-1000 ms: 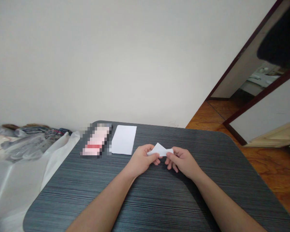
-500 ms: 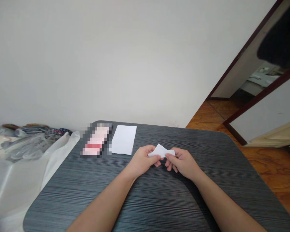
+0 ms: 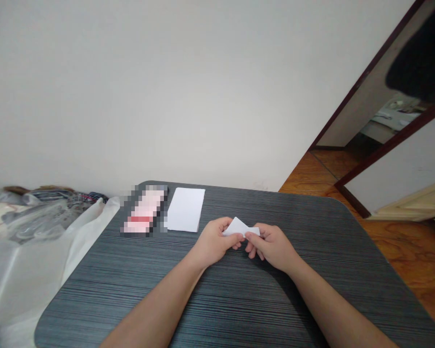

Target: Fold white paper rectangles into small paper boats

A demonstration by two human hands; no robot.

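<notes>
A piece of white paper folded to a point is held a little above the table, between both hands. My left hand pinches its left end, and my right hand pinches its right end. Fingers hide parts of the lower edge. Beyond my left hand, a stack of white paper sheets lies at the far edge of the table. Beside it is a pink and red item, pixelated too much to identify.
The hands work over a dark grey striped table with rounded corners. A white plastic sheet and a heap of bags and cloth lie to the left. A wooden floor and a doorway are to the right.
My right hand has shifted slightly left, closer to my left hand, and the folded paper has turned a little between them.
</notes>
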